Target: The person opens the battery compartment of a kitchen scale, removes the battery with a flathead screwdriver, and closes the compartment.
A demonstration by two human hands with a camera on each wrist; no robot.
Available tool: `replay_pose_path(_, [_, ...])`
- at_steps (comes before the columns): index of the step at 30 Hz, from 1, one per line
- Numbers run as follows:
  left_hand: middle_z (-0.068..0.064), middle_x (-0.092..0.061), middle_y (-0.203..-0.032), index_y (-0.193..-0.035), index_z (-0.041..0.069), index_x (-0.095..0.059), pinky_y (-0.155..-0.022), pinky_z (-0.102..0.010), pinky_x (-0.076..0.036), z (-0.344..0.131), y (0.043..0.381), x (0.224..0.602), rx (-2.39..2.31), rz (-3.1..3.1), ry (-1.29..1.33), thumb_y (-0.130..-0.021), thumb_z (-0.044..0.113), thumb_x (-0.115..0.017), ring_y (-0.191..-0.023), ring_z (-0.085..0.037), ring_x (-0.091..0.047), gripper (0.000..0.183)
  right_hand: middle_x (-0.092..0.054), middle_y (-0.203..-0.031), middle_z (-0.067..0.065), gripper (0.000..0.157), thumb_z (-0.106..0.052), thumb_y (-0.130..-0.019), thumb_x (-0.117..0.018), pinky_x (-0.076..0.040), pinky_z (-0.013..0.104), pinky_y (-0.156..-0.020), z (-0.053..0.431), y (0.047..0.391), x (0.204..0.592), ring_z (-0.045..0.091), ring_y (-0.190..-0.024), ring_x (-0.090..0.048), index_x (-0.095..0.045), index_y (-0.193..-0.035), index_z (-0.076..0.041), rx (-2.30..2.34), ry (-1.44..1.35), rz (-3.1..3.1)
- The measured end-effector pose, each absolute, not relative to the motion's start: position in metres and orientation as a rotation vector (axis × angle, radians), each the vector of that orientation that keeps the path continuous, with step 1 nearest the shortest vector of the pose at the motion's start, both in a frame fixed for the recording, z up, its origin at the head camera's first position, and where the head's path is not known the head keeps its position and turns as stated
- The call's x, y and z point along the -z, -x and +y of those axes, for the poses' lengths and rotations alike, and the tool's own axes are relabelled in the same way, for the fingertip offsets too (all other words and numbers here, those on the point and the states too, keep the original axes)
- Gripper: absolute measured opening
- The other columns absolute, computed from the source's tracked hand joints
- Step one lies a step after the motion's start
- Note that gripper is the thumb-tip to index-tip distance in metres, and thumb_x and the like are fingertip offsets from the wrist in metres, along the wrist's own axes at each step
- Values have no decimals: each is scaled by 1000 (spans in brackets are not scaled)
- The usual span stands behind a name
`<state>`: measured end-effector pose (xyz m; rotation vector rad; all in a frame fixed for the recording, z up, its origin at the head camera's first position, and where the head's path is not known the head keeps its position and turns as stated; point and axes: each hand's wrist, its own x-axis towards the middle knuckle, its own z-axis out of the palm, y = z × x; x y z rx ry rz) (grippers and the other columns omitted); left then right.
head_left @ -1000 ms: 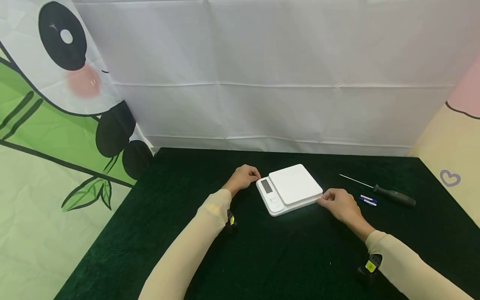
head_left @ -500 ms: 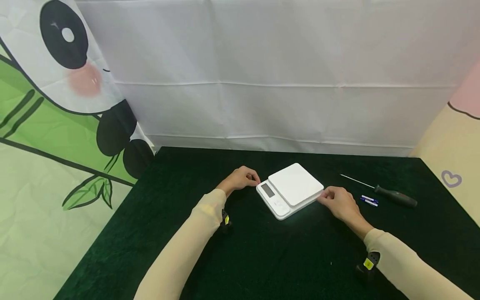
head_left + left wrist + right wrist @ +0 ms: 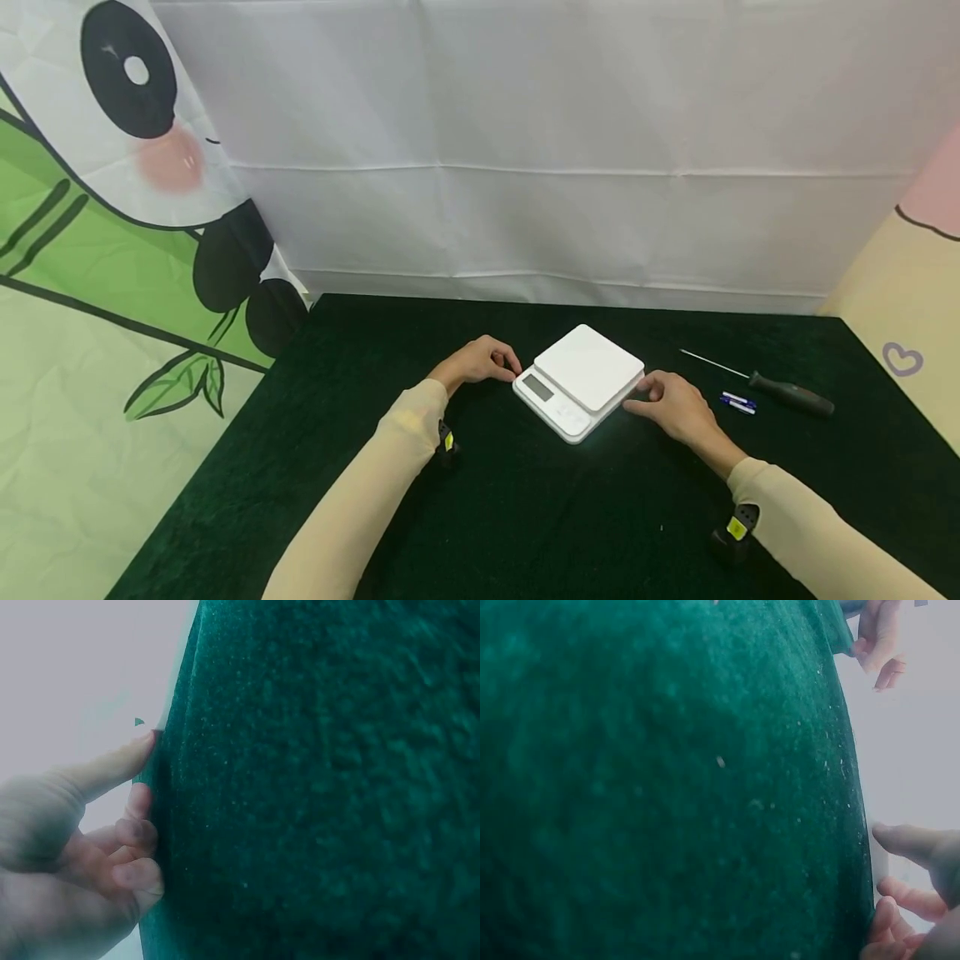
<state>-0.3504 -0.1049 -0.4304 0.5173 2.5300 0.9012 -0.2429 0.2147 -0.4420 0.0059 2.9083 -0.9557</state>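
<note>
A white kitchen scale [image 3: 588,367] lies on the dark green cloth, turned at an angle, its small grey display [image 3: 537,387] facing the left. My left hand [image 3: 477,360] is at the scale's left corner, thumb tip right at the edge and the other fingers loosely bent. In the left wrist view the thumb of that hand [image 3: 67,840] reaches out straight, apart from the fingers. Beside the scale's right side is my right hand [image 3: 672,406], its thumb and index finger spread apart near the edge. The right wrist view washes out the area beyond its fingers [image 3: 911,896].
A screwdriver [image 3: 791,392] with a dark handle lies to the right of the right hand. Two small blue-and-white pen-like pieces [image 3: 738,402] lie between them. The green cloth [image 3: 570,517] ends at a white curtain [image 3: 555,167] behind.
The scale has turned clockwise, its near corner swinging to the right. My left hand has shifted slightly left and down. The right thumb and index finger have moved apart.
</note>
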Motion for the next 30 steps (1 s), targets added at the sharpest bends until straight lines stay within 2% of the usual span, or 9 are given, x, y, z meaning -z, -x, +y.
replay_pose_path(9, [-8, -55, -114, -117, 22, -69, -78, -32, -44, -104, 352, 431, -787, 2520, -575, -85, 20, -77, -99, -23, -50, 32, -50, -109, 17, 73, -38, -83, -76, -40, 32, -67, 220, 244, 440, 25, -87, -49, -49, -139, -1, 890, 117, 2877])
replay_pose_path(18, [-7, -53, -114, -138, 27, -54, -81, -35, -44, -97, 346, 429, -709, 2537, -576, -81, 26, -82, -99, -23, -50, 64, -49, -117, 21, 93, -43, -76, -82, -45, 34, -72, 227, 249, 437, 27, -93, -51, -39, -147, 0, 885, 299, 2788])
replay_pose_path(30, [-10, -50, -117, -150, 27, -37, -80, -34, -45, -93, 338, 435, -640, 2590, -583, -73, 38, -87, -96, -22, -50, 93, -44, -112, 20, 110, -48, -73, -83, -40, 32, -70, 227, 259, 430, 26, -93, -45, -26, -152, 2, 802, 416, 2680])
